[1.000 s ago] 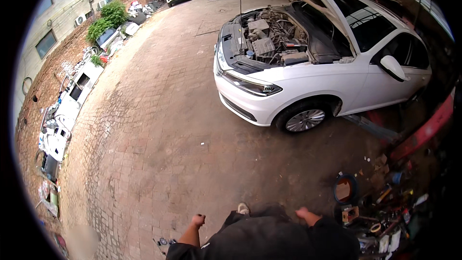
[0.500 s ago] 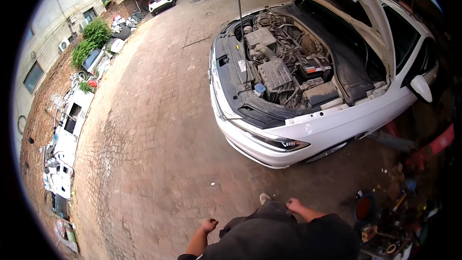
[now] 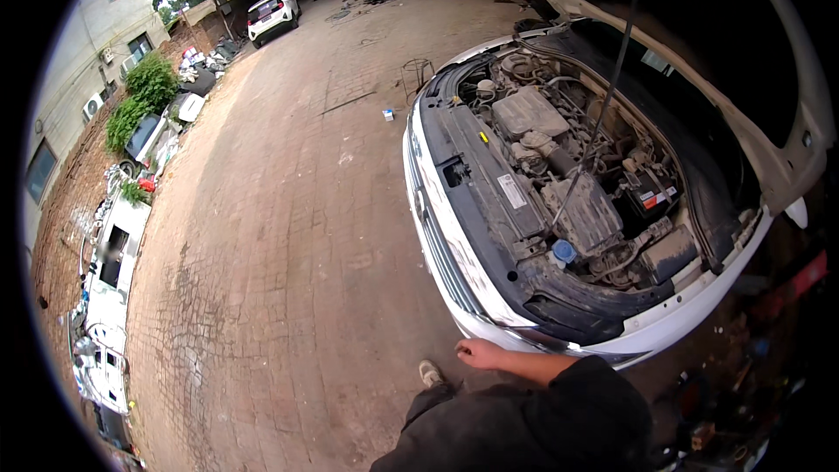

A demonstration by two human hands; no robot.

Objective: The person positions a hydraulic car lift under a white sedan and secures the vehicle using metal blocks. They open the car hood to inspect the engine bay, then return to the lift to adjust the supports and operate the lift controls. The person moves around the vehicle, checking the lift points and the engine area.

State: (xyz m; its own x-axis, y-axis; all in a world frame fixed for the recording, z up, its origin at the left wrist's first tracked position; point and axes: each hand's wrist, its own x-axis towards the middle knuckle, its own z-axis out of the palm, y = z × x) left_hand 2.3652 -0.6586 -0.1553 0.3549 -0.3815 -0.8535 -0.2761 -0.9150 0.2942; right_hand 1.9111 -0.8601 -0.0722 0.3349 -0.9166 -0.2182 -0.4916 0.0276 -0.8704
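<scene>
My right hand (image 3: 479, 353) reaches across in front of my body, close to the front bumper of a white car (image 3: 476, 323). Its fingers are curled in, and nothing shows in them. A small gap seems to lie between hand and bumper, though I cannot tell whether they touch. My left hand is out of view. The car's hood (image 3: 791, 79) is raised on a thin prop rod (image 3: 603, 114). Below it lies a dusty engine bay with an engine cover (image 3: 529, 112), a battery (image 3: 648, 194) and a blue fluid cap (image 3: 564, 251).
Brick paving (image 3: 288, 236) stretches to my left, with a small blue-and-white box (image 3: 388, 114) on it. Scrap body panels (image 3: 109, 297) line the wall at the left. Another white car (image 3: 273, 16) is parked farther off. Dim clutter (image 3: 699, 424) lies at the lower right.
I have moved nearer the car's front, and the engine bay looks larger. My right hand has swung forward and across to the left. My left hand has left the view.
</scene>
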